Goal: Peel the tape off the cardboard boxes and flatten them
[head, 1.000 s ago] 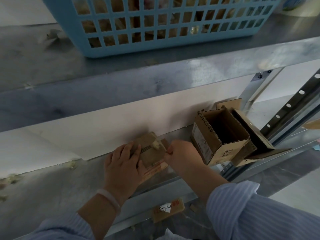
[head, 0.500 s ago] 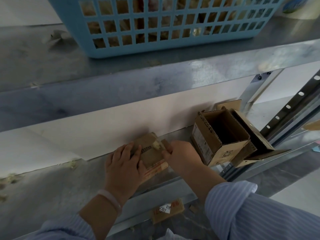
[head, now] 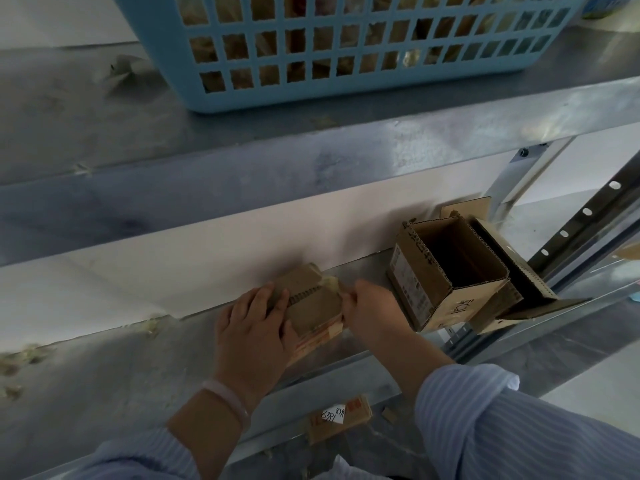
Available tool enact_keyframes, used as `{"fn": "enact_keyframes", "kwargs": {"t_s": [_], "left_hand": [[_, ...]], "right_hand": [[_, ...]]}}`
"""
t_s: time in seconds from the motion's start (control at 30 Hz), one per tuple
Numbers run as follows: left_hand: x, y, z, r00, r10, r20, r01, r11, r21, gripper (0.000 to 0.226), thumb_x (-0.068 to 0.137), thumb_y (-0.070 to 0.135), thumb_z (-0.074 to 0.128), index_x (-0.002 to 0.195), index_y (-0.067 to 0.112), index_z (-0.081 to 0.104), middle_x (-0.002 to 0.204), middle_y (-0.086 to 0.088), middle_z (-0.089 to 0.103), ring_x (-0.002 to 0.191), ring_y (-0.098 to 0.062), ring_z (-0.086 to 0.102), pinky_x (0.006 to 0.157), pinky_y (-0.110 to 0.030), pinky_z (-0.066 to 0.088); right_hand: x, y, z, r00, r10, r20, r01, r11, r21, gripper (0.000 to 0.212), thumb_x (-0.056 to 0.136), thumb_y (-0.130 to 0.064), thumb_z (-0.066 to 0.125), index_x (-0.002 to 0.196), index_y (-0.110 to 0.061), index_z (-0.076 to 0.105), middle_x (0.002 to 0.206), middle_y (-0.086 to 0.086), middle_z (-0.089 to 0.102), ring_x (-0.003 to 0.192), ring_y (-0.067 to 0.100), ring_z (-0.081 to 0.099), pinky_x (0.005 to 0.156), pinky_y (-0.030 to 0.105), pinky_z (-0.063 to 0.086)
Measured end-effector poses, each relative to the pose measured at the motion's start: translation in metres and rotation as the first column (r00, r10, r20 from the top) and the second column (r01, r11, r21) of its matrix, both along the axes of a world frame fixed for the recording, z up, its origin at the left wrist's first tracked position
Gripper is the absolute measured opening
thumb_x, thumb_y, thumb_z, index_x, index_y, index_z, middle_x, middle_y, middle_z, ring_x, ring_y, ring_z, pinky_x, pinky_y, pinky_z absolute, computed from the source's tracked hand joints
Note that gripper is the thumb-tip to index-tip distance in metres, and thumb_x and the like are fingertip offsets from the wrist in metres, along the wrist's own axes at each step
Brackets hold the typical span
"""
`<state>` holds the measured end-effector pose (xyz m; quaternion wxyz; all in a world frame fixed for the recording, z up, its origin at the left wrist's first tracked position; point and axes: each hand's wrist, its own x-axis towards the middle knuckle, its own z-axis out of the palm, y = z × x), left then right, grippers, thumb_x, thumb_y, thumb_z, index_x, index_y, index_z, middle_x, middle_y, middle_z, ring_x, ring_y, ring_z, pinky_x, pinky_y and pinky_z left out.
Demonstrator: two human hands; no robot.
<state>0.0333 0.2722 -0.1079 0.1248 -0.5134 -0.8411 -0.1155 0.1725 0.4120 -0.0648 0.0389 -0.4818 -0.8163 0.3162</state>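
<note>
Flattened box [head: 313,306] lies on the grey metal shelf [head: 104,382], close to the white wall [head: 156,271] behind it and between the person's two hands. At the shelf's left, yellowish tape scraps [head: 152,323] are stuck along the foot of the wall. To the right of the hands an open box [head: 412,285] stands upright with its top open and a printed label on its left side. A second box [head: 512,268] sits just beside it on the right, touching it, with its flaps spread out. A dark perforated upright [head: 588,214] rises at the far right. Overhead, an upper shelf [head: 242,157] carries a blue basket [head: 173,46] with a lattice wall, through which brown items show. Below the shelf's front edge lies a cardboard scrap [head: 356,410] with a white handwritten label.

The left hand [head: 252,330] rests palm down on the left part of the flattened box, with straight fingers reaching over its far edge and pressing it flat. A pale bracelet [head: 225,396] circles the wrist above a blue striped sleeve [head: 145,455]. The right hand [head: 370,310] sits at the box's right edge, fingers curled, pinching a tape strip [head: 330,282] lifted at the upper right corner.
</note>
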Motion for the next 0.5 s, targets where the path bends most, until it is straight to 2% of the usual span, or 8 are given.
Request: {"fn": "enact_keyframes", "kwargs": {"t_s": [0.13,0.23,0.3,0.37,0.43,0.5], "left_hand": [[-0.001,0.000,0.000,1.000,-0.001,0.016,0.001,1.000,-0.008,0.048,0.086,0.040,0.040,0.119,0.020,0.069,0.125,-0.004,0.063,0.113,-0.027,0.057,0.093,-0.042,0.039],[0.000,0.001,0.000,1.000,0.008,0.012,-0.008,1.000,-0.007,0.047,0.085,0.040,0.041,0.117,0.020,0.070,0.124,-0.004,0.063,0.112,-0.027,0.057,0.092,-0.042,0.039],[0.000,0.002,0.001,1.000,0.017,0.015,-0.017,1.000,-0.017,0.047,0.085,0.040,0.041,0.116,0.020,0.070,0.124,-0.004,0.063,0.112,-0.027,0.056,0.091,-0.042,0.039],[-0.001,0.002,0.001,1.000,0.019,0.021,-0.019,0.999,-0.029,0.047,0.084,0.041,0.041,0.116,0.021,0.071,0.124,-0.004,0.063,0.112,-0.027,0.055,0.091,-0.042,0.038],[-0.001,0.002,0.002,0.999,0.023,0.030,-0.022,0.999,-0.039,0.048,0.083,0.041,0.041,0.115,0.022,0.071,0.124,-0.004,0.063,0.112,-0.027,0.055,0.090,-0.042,0.037],[-0.002,0.001,0.002,0.999,0.023,0.045,-0.021,0.999,-0.042,0.048,0.083,0.041,0.040,0.116,0.024,0.071,0.125,-0.002,0.062,0.113,-0.027,0.055,0.091,-0.041,0.036]], "right_hand": [[-0.001,0.008,-0.004,0.995,-0.085,-0.044,0.077,0.983,-0.164,0.022,0.094,-0.023,0.049,0.074,-0.017,0.052,0.080,0.004,0.067,0.079,0.023,0.066,0.076,0.036,0.056],[-0.003,0.012,-0.005,0.984,-0.144,-0.102,0.111,0.955,-0.274,0.019,0.090,-0.023,0.051,0.076,-0.014,0.060,0.079,0.007,0.072,0.077,0.024,0.071,0.077,0.045,0.059],[-0.001,0.012,-0.005,0.983,-0.135,-0.123,0.100,0.961,-0.256,0.022,0.093,-0.026,0.052,0.073,-0.017,0.058,0.077,0.004,0.071,0.074,0.021,0.070,0.072,0.042,0.059],[0.003,0.008,-0.004,0.990,-0.091,-0.112,0.070,0.981,-0.179,0.027,0.097,-0.030,0.051,0.071,-0.023,0.053,0.075,0.000,0.067,0.071,0.015,0.065,0.062,0.031,0.053],[0.007,0.005,-0.007,0.985,-0.085,-0.153,0.060,0.985,-0.161,0.025,0.098,-0.031,0.052,0.073,-0.026,0.054,0.078,-0.001,0.067,0.074,0.015,0.064,0.065,0.031,0.053],[0.010,0.005,-0.011,0.960,-0.146,-0.238,0.080,0.960,-0.268,0.019,0.097,-0.028,0.056,0.079,-0.023,0.061,0.082,0.001,0.071,0.078,0.018,0.068,0.075,0.036,0.057]]}}
